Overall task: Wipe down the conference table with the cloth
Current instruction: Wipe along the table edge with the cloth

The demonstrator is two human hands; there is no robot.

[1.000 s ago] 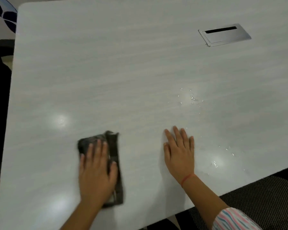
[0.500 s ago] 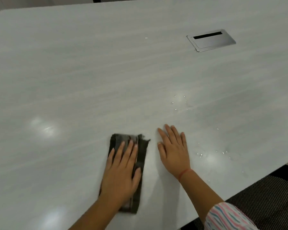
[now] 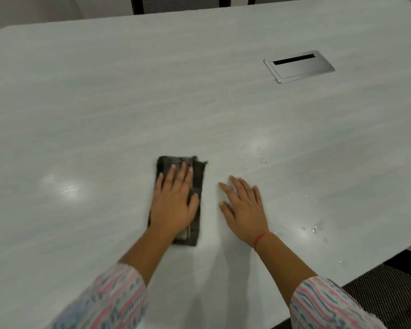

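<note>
— Pale grey tabletop (image 3: 105,103) fills the head view, with a metal cable hatch (image 3: 299,66) set flush at the far right and a mesh chair (image 3: 389,293) by the near right corner; where is the cloth?

— Folded and dark, the cloth (image 3: 197,176) lies flat on the tabletop toward the near edge, under the left hand (image 3: 173,205); that hand's fingers (image 3: 176,176) are straight and slightly spread, pressing down rather than gripping; the right hand (image 3: 244,207) rests flat just beside it, fingers (image 3: 240,186) straight, holding nothing.

— How should this stroke go?

— I judge it a sideways pass toward the right; keep the palm flat so the whole fold bears down; lift the right hand out of the path, or the cloth will butt against it; carry on to the water droplets (image 3: 259,150) beyond that hand and the second scatter (image 3: 313,230) near the right edge; overlap each lane; skirt the hatch slot so no wet gets in.

— And against the earlier frames?

— Cloth and left hand have travelled right; a second ago they sat well left of the right hand, half a second ago nearer, now just beside it; the right hand has kept its flat brace; the droplets look untouched; the view has pulled back too, so striped sleeves (image 3: 109,298) and a far chair (image 3: 176,3) now show.
</note>
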